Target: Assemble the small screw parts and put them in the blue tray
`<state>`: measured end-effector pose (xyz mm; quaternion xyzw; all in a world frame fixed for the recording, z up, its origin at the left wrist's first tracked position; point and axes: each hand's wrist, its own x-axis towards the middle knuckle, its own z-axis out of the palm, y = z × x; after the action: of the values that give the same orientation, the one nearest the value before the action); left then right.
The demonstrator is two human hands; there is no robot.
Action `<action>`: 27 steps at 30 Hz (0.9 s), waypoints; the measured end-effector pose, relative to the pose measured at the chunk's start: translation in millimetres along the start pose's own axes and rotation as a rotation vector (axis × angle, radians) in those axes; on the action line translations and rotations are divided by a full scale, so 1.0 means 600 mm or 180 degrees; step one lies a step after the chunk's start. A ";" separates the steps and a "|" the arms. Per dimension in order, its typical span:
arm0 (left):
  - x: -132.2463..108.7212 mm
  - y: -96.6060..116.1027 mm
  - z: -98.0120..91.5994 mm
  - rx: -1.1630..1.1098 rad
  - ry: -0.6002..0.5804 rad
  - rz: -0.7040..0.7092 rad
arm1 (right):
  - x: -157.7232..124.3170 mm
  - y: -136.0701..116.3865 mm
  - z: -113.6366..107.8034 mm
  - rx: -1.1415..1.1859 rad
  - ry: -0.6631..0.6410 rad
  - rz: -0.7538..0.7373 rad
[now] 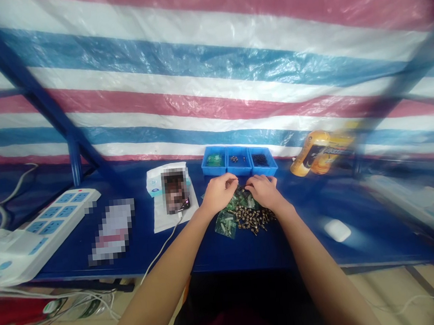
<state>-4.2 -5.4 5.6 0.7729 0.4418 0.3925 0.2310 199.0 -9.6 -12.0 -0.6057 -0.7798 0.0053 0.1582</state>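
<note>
My left hand (pixel 220 192) and my right hand (pixel 264 191) are close together over the blue table (pixel 140 243). Both have their fingers curled in a pinch above a pile of small brown parts (pixel 252 218) and several small green circuit boards (pixel 226 224). What the fingertips pinch is too small to name. Just behind the hands stand three joined blue bins (pixel 238 161) with green boards, small brown parts and dark parts in them.
A white power strip (pixel 38 231) lies at the left with cables hanging below. White packets (pixel 166 186) and a blurred object lie left of the hands. A yellow bottle (pixel 316 158) lies on its side at the back right. A white oval object (pixel 337 230) sits at the right.
</note>
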 end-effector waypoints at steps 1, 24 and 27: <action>0.000 0.000 0.000 0.0003 0.0011 0.0005 | 0.000 0.001 0.001 0.0024 0.0008 0.0012; 0.002 0.007 -0.004 -0.0185 -0.0018 -0.0005 | 0.010 -0.003 -0.014 0.1462 0.0603 0.0267; 0.002 0.004 -0.004 -0.0226 -0.0017 -0.0035 | 0.011 -0.011 -0.010 0.1788 0.0630 0.0091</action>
<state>-4.6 -5.4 9.5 0.7628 0.4312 0.4046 0.2616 192.7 -6.3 -3.5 -0.5467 -0.7200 0.1640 0.3948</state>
